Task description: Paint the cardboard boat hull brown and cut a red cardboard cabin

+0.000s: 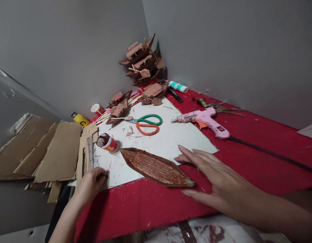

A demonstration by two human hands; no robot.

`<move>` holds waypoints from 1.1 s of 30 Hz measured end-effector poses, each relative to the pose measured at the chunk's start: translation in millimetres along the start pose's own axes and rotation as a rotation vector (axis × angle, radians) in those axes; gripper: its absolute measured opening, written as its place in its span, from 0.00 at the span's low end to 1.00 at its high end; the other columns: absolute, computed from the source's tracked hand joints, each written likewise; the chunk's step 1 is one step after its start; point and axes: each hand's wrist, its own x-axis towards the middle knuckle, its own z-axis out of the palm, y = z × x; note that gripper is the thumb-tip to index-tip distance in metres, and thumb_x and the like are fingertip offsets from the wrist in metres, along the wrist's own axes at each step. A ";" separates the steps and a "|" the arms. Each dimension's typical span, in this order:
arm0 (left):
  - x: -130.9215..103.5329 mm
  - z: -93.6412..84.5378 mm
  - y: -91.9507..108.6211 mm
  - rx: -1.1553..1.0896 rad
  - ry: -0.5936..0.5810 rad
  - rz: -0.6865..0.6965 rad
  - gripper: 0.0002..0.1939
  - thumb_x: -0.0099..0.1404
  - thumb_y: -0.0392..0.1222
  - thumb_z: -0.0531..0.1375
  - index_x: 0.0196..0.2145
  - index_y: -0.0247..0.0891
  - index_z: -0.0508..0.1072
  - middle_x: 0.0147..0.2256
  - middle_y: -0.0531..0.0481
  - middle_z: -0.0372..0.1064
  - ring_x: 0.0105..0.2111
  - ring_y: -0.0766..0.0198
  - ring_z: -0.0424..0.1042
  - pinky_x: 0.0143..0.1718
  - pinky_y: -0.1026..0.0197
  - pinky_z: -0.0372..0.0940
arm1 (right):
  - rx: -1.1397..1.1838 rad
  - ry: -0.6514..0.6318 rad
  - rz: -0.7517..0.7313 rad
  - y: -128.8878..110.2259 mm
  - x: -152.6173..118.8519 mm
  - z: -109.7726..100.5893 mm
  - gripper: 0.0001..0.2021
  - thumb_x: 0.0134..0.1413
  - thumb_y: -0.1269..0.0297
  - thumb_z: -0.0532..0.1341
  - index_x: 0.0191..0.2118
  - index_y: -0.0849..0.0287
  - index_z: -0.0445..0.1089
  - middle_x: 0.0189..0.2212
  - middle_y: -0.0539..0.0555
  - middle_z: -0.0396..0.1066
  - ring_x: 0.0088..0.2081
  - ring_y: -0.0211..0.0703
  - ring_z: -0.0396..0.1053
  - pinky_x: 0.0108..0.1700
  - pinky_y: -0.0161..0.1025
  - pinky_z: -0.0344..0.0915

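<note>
A brown boat hull (pixel 157 167), made of ribbed cardboard, lies across the edge of the white paper (pixel 168 135) and the red tabletop. My right hand (pixel 209 172) is spread open beside the hull's near right end, fingers apart and nothing in them. At the paper's left edge, my left hand (pixel 91 184) is closed, its fingertips pinched together. Something small and dark shows at those fingertips, too little to name. A paper cup (pixel 111 144) with dark brown paint smeared inside stands beyond that hand, near the hull's far tip.
Scissors (pixel 148 125) with green and orange handles lie behind the hull. A pink glue gun (pixel 205 121) rests at right, its cord running off right. Finished model boats (pixel 143 64) are stacked in the corner. Cardboard sheets (pixel 57 152) lie at left. A yellow bottle (pixel 80 118) stands behind them.
</note>
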 end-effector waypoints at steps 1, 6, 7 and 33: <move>-11.1 2.3 2.0 0.001 -0.014 -0.003 0.09 0.62 0.40 0.52 0.34 0.39 0.72 0.34 0.47 0.75 0.35 0.57 0.72 0.38 0.59 0.63 | -0.011 0.002 -0.016 -1.4 0.8 -0.9 0.49 0.52 0.58 0.65 0.70 0.54 0.31 0.57 0.63 0.66 0.58 0.67 0.63 0.51 0.62 0.69; -69.9 6.0 10.6 0.017 -0.304 -0.070 0.10 0.61 0.36 0.52 0.28 0.40 0.72 0.29 0.51 0.74 0.30 0.61 0.71 0.32 0.64 0.62 | -0.031 -0.008 -0.104 -9.6 3.7 -4.2 0.53 0.49 0.61 0.68 0.70 0.58 0.30 0.60 0.67 0.62 0.58 0.66 0.62 0.54 0.60 0.67; -79.1 4.7 11.8 0.000 -0.388 -0.069 0.09 0.61 0.38 0.53 0.27 0.40 0.72 0.28 0.51 0.74 0.29 0.61 0.71 0.31 0.64 0.62 | -0.026 -0.013 -0.108 -10.5 4.1 -4.2 0.53 0.49 0.61 0.68 0.70 0.59 0.29 0.59 0.67 0.62 0.58 0.65 0.63 0.54 0.60 0.67; 32.6 16.2 78.9 -1.166 0.018 -0.120 0.35 0.52 0.37 0.63 0.57 0.38 0.60 0.46 0.44 0.69 0.30 0.63 0.74 0.29 0.60 0.68 | 0.069 0.015 -0.010 -7.8 26.6 0.6 0.49 0.52 0.67 0.65 0.69 0.52 0.30 0.50 0.60 0.71 0.52 0.55 0.68 0.59 0.61 0.59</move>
